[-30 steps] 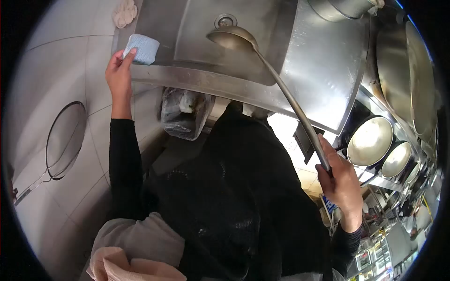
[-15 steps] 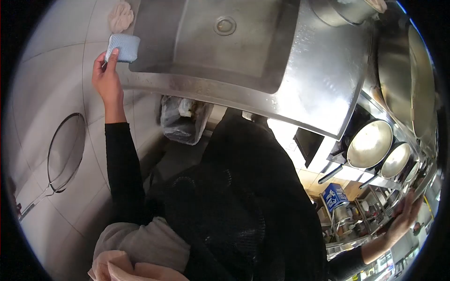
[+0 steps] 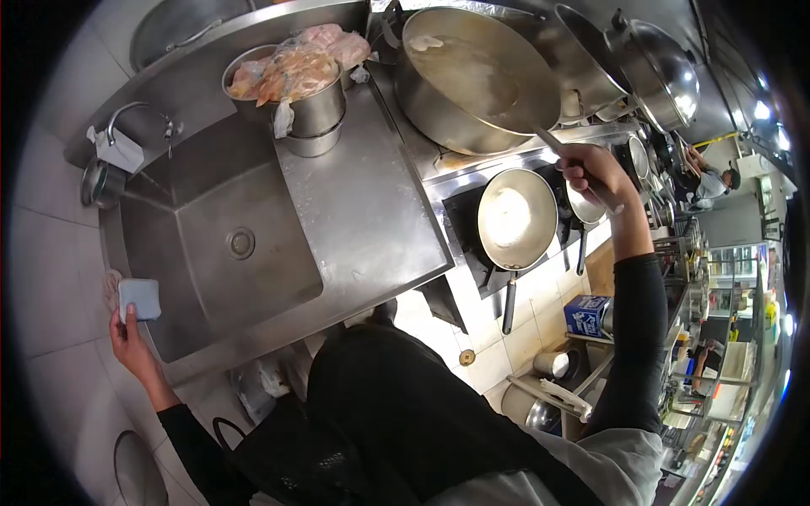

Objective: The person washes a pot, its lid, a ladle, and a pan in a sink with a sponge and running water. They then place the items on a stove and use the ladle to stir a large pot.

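Observation:
My left hand [image 3: 135, 346] pinches a pale blue sponge [image 3: 140, 298] at the sink's near left corner. A crumpled pinkish cloth [image 3: 110, 289] shows just behind the sponge. On the other side, my right hand [image 3: 593, 173] is wrapped around the long handle of a utensil [image 3: 548, 139]. This handle slants over the rim of a large metal pot [image 3: 460, 135] holding cloudy liquid, and the utensil's working end is hidden. Below that hand, a frying pan [image 3: 516, 221] rests on the stove.
A steel sink [image 3: 240, 291] with a running faucet [image 3: 126, 114] lies ahead. On the drainboard [image 3: 367, 211], bagged raw meat [image 3: 299, 67] fills a metal pot. A lidded pot [image 3: 654, 76] stands far right. Other people [image 3: 713, 181] are in the background.
The view has swung right, bringing the stove, large pot and meat into full view. My left hand keeps hold of the sponge; my right hand now shows clearly, gripping the handle over the pot.

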A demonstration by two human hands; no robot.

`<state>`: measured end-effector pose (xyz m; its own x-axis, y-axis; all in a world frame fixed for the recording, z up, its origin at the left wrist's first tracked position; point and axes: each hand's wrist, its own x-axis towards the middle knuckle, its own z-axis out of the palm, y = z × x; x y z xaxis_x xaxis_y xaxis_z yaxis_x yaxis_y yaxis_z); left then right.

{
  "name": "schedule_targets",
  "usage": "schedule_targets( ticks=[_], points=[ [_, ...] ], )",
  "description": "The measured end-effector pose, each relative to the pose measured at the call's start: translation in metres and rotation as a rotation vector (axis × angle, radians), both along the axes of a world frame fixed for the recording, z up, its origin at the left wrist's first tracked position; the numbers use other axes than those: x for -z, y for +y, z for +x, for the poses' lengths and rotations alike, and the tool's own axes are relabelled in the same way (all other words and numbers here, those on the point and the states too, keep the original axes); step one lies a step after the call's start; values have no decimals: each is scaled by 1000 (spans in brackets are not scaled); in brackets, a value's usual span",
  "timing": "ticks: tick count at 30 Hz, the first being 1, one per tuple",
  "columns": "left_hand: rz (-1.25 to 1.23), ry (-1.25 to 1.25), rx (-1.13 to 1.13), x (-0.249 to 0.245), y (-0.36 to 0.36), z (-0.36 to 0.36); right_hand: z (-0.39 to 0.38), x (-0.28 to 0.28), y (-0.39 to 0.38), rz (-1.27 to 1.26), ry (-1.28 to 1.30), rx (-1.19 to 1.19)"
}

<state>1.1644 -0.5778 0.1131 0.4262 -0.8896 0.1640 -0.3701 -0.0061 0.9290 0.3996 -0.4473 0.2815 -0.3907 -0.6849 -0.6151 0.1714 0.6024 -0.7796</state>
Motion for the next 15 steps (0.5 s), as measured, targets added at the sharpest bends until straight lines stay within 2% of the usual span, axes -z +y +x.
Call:
schedule_targets(
  ticks=[1, 2, 4, 7, 8, 9, 11, 13, 15],
  points=[
    [-6, -2, 2, -1, 0, 1, -8, 5, -2, 5, -192, 17],
    [-11, 3, -1, 1, 0, 5, -12, 8, 3, -1, -193, 18],
    [-20, 4, -7, -1, 4, 7, 4, 2, 12, -229, -570, 233],
    [-19, -34, -16, -3, 6, 7, 21, -20, 28, -262, -564, 251],
    [-19, -6, 9, -1, 5, 10, 2, -17, 41, -239, -598, 103],
    [-18, 20, 28, 0, 8, 13, 25, -38, 44, -245, -575, 151],
    [5, -23, 25, -4, 9, 7, 16, -44, 63, -224, -521, 23],
    [-16, -34, 36, -9, 9, -7, 41, -66, 74, -275, -539, 111],
    [-51, -74, 47, 2, 4, -2, 52, -82, 90, -237, -573, 68]
  ],
)
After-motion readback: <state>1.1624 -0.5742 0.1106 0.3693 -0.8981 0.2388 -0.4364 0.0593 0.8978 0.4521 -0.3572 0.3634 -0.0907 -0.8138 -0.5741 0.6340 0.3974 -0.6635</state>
